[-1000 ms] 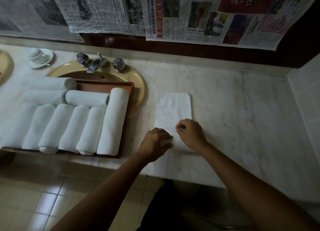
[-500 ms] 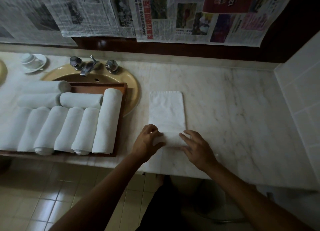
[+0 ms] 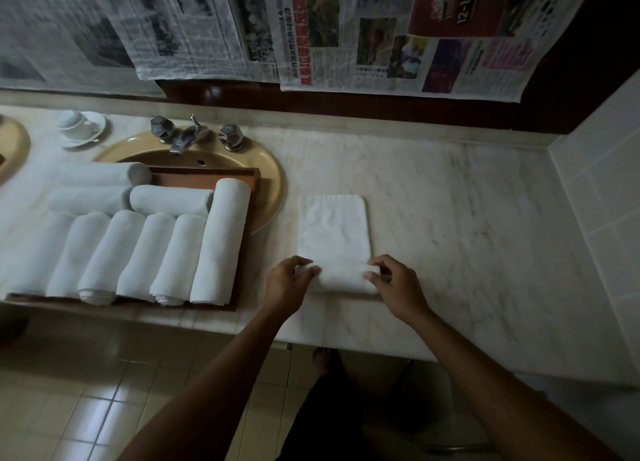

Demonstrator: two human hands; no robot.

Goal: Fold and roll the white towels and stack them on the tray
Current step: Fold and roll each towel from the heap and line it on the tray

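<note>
Hands at the near end of the folded white towel (image 3: 333,228) on the marble counter (image 3: 467,218): left hand (image 3: 289,282) curls its fingers round the left end of the started roll (image 3: 343,278), right hand (image 3: 394,285) pinches the right end with fingertips and thumb. Roll lies crosswise, rest of towel flat beyond it, far edge pointing to the wall. Left of it, well apart, wooden tray (image 3: 256,183) sits over the yellow sink (image 3: 273,183), packed with rolled towels (image 3: 221,239), none in the way. Faucet (image 3: 188,136) behind the sink, cup and saucer (image 3: 81,126) far left, newspapers (image 3: 381,34) hanging on the wall. Versus half a second ago: right hand lay flat with spread fingers, now curled on the roll; roll thicker. Both forearms reach in from below, wrists angled inward
</note>
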